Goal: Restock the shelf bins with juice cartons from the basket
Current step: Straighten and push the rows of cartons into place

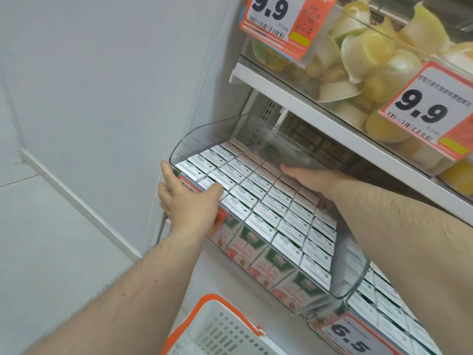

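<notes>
Filling the clear bin [204, 134] in tight rows, the juice cartons [268, 201] looked stiff, light singly, heavy massed; best pinched by their tops. The left hand [189, 201] gripped the bin's near-left corner; the right hand's [307, 179] grip I cannot tell. The basket [217, 329] sat below.

Two orange price tags [276, 21] [430, 108] above the grips read "9.9"; a lower tag [350, 339] reads "6.5"; the juice cartons [275, 262] read "100%".

A plain pale grey wall [102, 73] filled nine to twelve o'clock; a white shelf board [332, 119] ran toward three o'clock.
</notes>
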The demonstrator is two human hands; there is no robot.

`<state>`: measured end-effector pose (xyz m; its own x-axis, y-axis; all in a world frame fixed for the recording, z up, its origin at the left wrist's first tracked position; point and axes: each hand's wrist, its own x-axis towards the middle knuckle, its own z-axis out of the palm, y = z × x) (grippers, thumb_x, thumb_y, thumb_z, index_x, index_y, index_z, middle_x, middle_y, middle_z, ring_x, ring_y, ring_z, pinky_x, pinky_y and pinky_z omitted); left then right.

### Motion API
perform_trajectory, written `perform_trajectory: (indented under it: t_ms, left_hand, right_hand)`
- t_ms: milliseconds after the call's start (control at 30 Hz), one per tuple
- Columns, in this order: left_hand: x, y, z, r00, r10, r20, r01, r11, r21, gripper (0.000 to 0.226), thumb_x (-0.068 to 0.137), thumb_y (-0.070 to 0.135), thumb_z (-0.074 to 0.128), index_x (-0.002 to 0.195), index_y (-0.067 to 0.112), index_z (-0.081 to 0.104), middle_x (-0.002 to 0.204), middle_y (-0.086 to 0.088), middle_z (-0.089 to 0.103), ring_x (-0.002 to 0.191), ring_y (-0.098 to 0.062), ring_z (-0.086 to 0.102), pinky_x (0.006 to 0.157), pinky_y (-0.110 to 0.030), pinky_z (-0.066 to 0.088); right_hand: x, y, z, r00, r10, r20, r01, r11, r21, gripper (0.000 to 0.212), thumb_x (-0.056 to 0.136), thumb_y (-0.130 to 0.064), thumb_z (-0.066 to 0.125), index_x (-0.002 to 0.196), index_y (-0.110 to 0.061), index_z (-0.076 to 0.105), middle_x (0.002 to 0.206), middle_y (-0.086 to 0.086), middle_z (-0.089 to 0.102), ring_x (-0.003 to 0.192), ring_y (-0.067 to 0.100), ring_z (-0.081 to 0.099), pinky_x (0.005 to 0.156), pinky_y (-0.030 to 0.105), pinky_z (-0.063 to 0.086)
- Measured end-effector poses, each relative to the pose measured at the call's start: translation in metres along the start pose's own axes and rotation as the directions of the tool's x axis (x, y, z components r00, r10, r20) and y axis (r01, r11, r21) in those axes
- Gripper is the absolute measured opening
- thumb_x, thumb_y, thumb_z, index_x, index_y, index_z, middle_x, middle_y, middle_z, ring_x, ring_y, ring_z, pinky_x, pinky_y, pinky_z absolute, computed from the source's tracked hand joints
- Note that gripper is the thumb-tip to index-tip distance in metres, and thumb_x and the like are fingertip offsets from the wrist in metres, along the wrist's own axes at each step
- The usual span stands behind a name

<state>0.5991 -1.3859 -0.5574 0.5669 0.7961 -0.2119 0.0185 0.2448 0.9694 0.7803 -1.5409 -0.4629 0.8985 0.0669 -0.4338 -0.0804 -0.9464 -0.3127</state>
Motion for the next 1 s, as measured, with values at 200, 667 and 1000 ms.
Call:
perform_trajectory:
  t_ms: [200, 667, 1000]
  left_hand:
    - [-0.001, 0.001, 0.001, 1.0, -0.019, 0.003, 0.019, 1.0, 0.018, 0.111, 0.054, 0.046, 0.059, 0.142, 0.055, -0.007, 0.157, 0.011, 0.005, 0.145, -0.025, 0.02, 0.113, -0.056, 0.028]
    - [-0.009, 0.004, -0.007, 0.994, -0.101, 0.043, 0.1, 0.995, 0.03, 0.123, 0.054, 0.06, 0.069, 0.149, 0.045, -0.008, 0.161, 0.005, -0.001, 0.147, -0.025, 0.017, 0.112, -0.059, 0.027]
    - [-0.076, 0.002, 0.005, 0.76, -0.54, 0.36, 0.608, 0.787, -0.104, 0.112, 0.066, 0.052, 0.081, 0.145, 0.041, 0.002, 0.149, -0.008, 0.039, 0.133, -0.041, 0.039, 0.096, -0.079, 0.023]
  right_hand:
    - [-0.002, 0.004, 0.0, 0.997, -0.007, 0.078, 0.001, 0.997, 0.075, 0.089, 0.06, -0.092, 0.051, 0.106, -0.019, 0.073, 0.089, 0.006, 0.077, 0.085, 0.03, 0.074, 0.096, 0.047, 0.051]
    - [-0.077, 0.008, 0.001, 0.995, 0.055, -0.08, -0.029, 0.954, 0.298, 0.078, 0.093, -0.072, 0.031, 0.152, -0.021, 0.031, 0.132, 0.011, 0.054, 0.129, 0.03, 0.046, 0.111, 0.049, 0.035]
    - [-0.121, 0.015, 0.005, 0.976, 0.21, -0.06, -0.155, 0.861, 0.485, 0.066, 0.102, -0.053, 0.031, 0.157, -0.018, 0.018, 0.16, 0.013, 0.025, 0.145, 0.038, 0.024, 0.115, 0.06, 0.025]
